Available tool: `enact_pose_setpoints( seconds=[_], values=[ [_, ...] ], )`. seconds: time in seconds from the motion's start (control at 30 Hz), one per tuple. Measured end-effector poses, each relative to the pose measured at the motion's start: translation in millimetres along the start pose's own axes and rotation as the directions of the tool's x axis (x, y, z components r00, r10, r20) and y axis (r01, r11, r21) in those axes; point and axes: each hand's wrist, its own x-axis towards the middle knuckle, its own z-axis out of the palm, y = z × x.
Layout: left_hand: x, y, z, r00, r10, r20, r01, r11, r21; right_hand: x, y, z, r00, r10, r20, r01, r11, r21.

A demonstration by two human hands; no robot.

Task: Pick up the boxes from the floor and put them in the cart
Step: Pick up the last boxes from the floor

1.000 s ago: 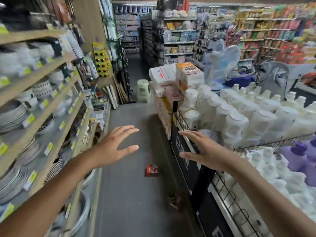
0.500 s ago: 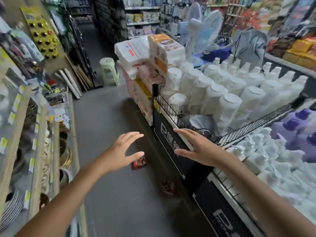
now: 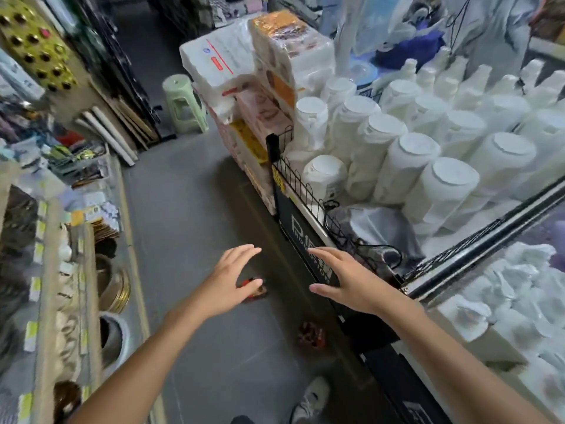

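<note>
Two small red boxes lie on the grey aisle floor. One red box (image 3: 255, 289) shows partly past the thumb of my left hand (image 3: 227, 283), which hovers above it with fingers spread and holds nothing. The second red box (image 3: 311, 333) lies nearer to me, beside the black base of the display on the right. My right hand (image 3: 345, 280) is held out open, palm down, in front of that display's edge. No cart shows in the head view.
A wire-fenced display (image 3: 308, 191) of white bottles (image 3: 397, 166) fills the right side. Stacked tissue packs (image 3: 260, 75) stand at its far end by a green stool (image 3: 183, 102). Shelves of dishes (image 3: 76, 270) line the left. My shoe (image 3: 312, 399) is below.
The view has tilted down and moved forward along the aisle. Both open hands have dropped lower toward the floor, and the left hand now hangs over the farther red box.
</note>
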Motion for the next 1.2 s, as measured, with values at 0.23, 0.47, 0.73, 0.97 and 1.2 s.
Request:
enact_pose_setpoints(
  seconds=[0.23,0.47,0.73,0.97,1.2],
  values=[
    [63,-15,21,0.999,-0.042,-0.013,0.042,0.999,-0.027,64,51,-2,1.0,-0.002,0.004,0.002,1.0,0.02],
    [89,-60,57,0.991,-0.12,0.056,0.124,0.99,-0.063,100,79,27,0.998,0.037,0.056,-0.042,0.996,0.081],
    [130,-156,146,0.968,-0.124,0.219,0.146,0.985,-0.087,140,148,131,0.984,0.163,0.074,-0.166,0.985,0.045],
    [153,-267,258,0.958,-0.133,0.253,0.161,0.982,-0.094,197,237,279,0.942,0.299,0.156,-0.308,0.95,0.041],
    [125,-372,386,0.935,-0.145,0.324,0.189,0.976,-0.109,228,334,454,0.87,0.42,0.26,-0.442,0.896,0.034]
  ],
)
